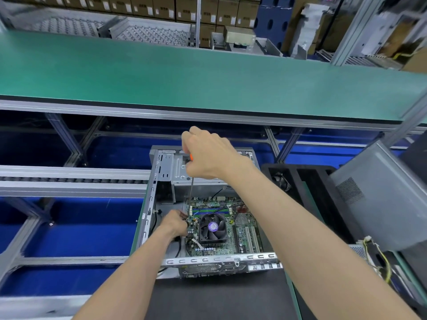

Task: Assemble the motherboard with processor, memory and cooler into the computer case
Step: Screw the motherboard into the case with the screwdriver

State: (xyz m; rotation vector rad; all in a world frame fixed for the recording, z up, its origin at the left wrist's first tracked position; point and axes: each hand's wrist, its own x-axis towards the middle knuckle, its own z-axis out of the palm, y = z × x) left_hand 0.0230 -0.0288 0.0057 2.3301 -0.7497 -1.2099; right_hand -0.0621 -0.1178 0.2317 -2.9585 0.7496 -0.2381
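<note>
green motherboard [231, 234], black cooler [212, 227], seemingly orange screwdriver handle [190, 156]

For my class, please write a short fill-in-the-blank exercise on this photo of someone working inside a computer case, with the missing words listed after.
1. The right hand grips the handle of a ____, whose shaft points down at the motherboard.
2. The left hand rests at the motherboard's ____ edge.
3. The cooler fan has a ____ round label at its hub.
4. The motherboard lies inside the open ____.

Missing words: screwdriver; left; purple; computer case
</note>
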